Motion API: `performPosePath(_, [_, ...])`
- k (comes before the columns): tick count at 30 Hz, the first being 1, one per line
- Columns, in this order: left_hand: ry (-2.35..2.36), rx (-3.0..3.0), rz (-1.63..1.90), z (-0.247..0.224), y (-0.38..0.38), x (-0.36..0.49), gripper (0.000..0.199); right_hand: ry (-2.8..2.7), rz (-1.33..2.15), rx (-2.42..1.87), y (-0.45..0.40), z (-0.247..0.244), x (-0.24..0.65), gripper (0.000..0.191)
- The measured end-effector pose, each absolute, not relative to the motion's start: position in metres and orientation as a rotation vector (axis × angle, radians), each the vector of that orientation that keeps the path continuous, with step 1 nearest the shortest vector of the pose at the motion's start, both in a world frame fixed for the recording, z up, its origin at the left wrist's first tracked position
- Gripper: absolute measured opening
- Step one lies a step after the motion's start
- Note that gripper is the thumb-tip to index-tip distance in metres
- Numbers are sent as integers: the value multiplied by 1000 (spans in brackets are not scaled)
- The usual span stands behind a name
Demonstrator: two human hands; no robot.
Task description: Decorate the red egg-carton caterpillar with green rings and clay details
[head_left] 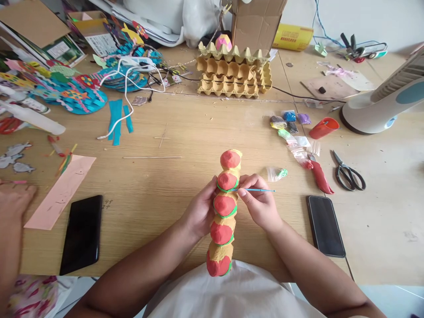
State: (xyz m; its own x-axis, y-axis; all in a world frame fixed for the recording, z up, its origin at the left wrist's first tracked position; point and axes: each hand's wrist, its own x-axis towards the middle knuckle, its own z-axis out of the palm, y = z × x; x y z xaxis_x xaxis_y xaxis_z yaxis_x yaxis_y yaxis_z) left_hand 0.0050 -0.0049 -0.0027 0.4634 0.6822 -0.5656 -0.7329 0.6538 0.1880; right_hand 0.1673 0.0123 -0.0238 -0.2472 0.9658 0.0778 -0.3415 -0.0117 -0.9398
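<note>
A strip of egg carton cups point(221, 224) runs upright in the view, its several bumps topped with red clay and most of them edged in green. My left hand point(202, 207) is closed around its left side near the second and third bumps. In my right hand point(259, 203), thumb and fingers pinch a thin blue stick point(263, 190). The stick's inner end meets the green edge under the second bump. The fingers of my left hand behind the strip are hidden.
Right: clay packets point(289, 116), red cup point(324, 128), scissors point(350, 171), phone point(326, 226), white fan point(374, 106). Egg cartons point(232, 70) stack at the back. Left: black phone point(81, 234), pink paper strip point(61, 192), blue woven crafts point(82, 99) and another person's hand point(15, 196).
</note>
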Motion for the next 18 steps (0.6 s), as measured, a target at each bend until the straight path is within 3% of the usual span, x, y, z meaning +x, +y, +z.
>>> performPosePath(18, [650, 97, 1016, -14, -6, 8, 28, -1296, 1480, -725, 13, -30, 174, 13])
